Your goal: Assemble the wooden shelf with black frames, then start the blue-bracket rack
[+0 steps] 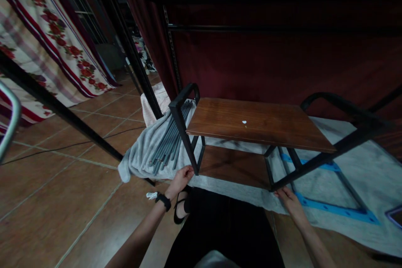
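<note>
A small two-tier shelf [232, 118] with brown wood-look boards and a black metal frame stands upright in front of me on a grey cloth. My left hand [182, 179], with a dark watch on its wrist, pinches the lower front left corner of the frame. At the opposite lower front corner, my right hand [287, 198] has its fingers curled against the frame's foot, fingertips partly hidden beneath it. The lower board [235, 165] lies in the upper board's shadow. Two small white specks sit on the top board.
Several grey metal rods [171, 140] lie bundled left of the shelf. Blue flat strips joined by dark bars [336, 209] rest on the cloth [348, 146] at right, near a dark purple-edged object [395, 216]. Black posts [135, 54] and a maroon curtain [266, 67] surround the cloth-covered surface.
</note>
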A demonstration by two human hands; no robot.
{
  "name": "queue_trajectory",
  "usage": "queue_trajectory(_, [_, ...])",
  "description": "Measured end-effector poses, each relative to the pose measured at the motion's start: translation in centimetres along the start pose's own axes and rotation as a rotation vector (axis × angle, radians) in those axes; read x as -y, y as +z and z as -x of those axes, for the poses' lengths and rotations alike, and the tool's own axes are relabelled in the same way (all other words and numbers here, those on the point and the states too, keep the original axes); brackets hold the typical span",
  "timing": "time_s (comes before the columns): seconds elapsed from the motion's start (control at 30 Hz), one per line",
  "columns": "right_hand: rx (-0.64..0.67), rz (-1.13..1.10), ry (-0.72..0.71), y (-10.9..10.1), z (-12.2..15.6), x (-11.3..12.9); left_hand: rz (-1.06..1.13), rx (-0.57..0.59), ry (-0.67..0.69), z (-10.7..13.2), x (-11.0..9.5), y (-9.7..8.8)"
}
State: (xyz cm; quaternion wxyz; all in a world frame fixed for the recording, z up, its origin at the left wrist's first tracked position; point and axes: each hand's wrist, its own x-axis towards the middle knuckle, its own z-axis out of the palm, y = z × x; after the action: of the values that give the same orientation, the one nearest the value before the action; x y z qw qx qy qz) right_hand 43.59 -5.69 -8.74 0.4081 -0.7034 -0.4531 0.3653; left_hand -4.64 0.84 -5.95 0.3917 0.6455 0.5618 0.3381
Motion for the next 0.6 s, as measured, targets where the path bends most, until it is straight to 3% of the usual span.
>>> queue_trajectory(0.27, [0.016,0.037,-0.036,-0.30,0.43,-0.95,-0.349,0.036,0.165,0.58,-0.26,-0.43])
queue_trajectory(0.6, [0.038,0.101,-0.016,-0.63,0.14,-0.99,-0.486,0.057,0.263,0.94,-0.47,-0.71])
